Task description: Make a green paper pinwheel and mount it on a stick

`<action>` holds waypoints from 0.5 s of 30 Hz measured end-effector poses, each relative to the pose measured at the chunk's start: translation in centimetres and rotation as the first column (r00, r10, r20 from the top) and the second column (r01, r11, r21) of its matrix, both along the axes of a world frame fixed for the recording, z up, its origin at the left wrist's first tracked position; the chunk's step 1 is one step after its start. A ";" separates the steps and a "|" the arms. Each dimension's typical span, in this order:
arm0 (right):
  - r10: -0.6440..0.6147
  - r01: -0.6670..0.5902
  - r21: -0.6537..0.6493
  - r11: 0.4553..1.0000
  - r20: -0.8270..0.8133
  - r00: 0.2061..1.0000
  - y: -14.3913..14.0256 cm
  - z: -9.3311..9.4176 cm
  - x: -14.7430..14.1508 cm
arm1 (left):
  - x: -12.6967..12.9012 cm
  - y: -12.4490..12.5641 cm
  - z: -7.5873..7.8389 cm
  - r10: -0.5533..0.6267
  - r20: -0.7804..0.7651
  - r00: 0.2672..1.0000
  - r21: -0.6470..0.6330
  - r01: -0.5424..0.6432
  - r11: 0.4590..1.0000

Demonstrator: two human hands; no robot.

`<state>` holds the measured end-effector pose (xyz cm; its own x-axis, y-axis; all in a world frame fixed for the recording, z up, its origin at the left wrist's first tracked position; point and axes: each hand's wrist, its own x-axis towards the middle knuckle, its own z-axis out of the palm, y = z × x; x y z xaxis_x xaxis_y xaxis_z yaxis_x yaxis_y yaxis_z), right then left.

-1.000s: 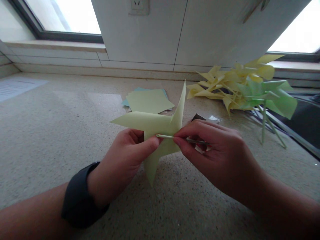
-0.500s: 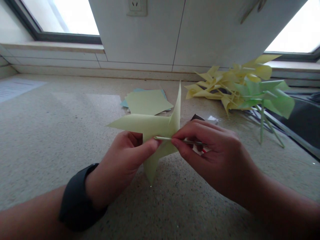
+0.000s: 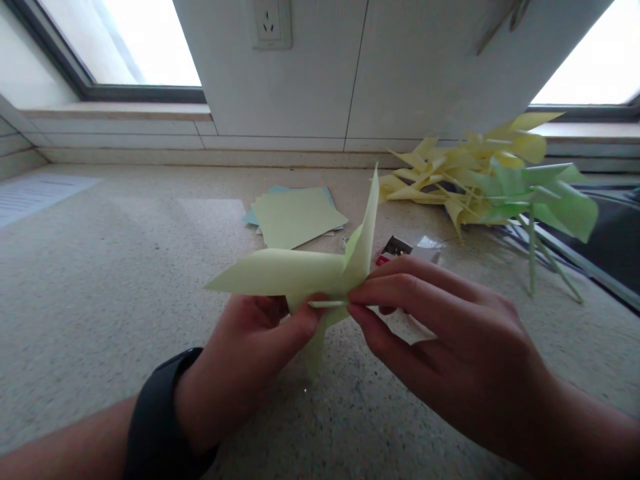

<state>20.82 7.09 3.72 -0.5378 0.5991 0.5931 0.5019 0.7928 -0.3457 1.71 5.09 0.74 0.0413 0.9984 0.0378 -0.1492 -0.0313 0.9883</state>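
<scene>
A pale yellow-green paper pinwheel (image 3: 300, 270) is in front of me above the counter, its blades pointing left, up and down. My left hand (image 3: 260, 347) is closed on it, with the thumb on its near side and the other fingers mostly hidden behind the paper. Against the pinwheel's middle lies a thin rolled paper stick (image 3: 331, 304), its left end under my left thumb. Thumb and forefinger of my right hand (image 3: 445, 347) pinch the stick close to the paper. The rest of the stick is hidden by my right hand.
Behind the pinwheel lies a stack of square paper sheets (image 3: 300, 213). An opened small box (image 3: 395, 247) stands beyond my right hand. Yellow pinwheels (image 3: 425, 167) and a green pinwheel (image 3: 560, 200) are piled at the back right, beside a dark sink (image 3: 595, 243). A printed sheet (image 3: 40, 193) lies far left.
Both hands and the pinwheel sit slightly lower in view. My right fingers have shifted on the stick, and its length across my right palm no longer shows. The small box is less covered.
</scene>
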 end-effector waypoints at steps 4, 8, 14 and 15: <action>0.004 -0.005 0.057 0.998 0.018 1.000 -0.3 0.2 0.2 | 0.0 -0.2 -0.1 0.033 -0.024 0.999 0.055 -0.032 0.998; 0.016 -0.017 0.066 0.998 0.019 1.000 -0.4 0.2 0.3 | -0.2 -0.6 -0.3 0.058 -0.092 0.994 0.101 -0.049 0.994; 0.025 -0.027 0.086 0.996 0.018 1.000 -0.2 0.1 0.3 | -0.8 -1.1 -0.5 0.042 -0.197 0.980 0.167 -0.009 0.986; 0.025 -0.026 0.083 0.996 0.011 1.000 -0.3 0.1 0.3 | -0.8 -1.2 -0.6 0.044 -0.216 0.975 0.177 -0.005 0.984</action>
